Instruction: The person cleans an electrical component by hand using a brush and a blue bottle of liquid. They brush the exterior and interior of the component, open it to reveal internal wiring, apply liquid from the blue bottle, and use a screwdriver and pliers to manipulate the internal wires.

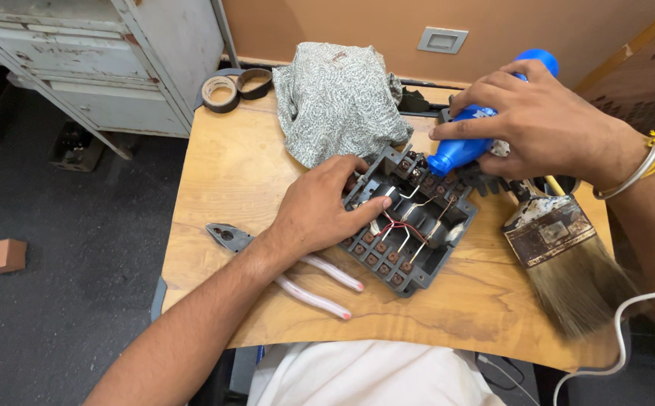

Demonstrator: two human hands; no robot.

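A dark grey electrical terminal box [408, 278] with red and white wires inside lies open on the wooden table [222, 173]. My left hand [320, 207] rests on its left edge, fingers pressing on the frame. My right hand [545, 124] grips a blue plastic bottle [459, 150], tilted nozzle-down over the far side of the box. A worn paintbrush [568, 263] lies under my right wrist, to the right of the box.
Pliers with pale handles [312, 289] lie by my left forearm. A grey cloth [335, 98] is bunched at the back, with two tape rolls [233, 86] beside it. A metal cabinet [102, 53] stands at the left. A white cable [620, 331] hangs at the right.
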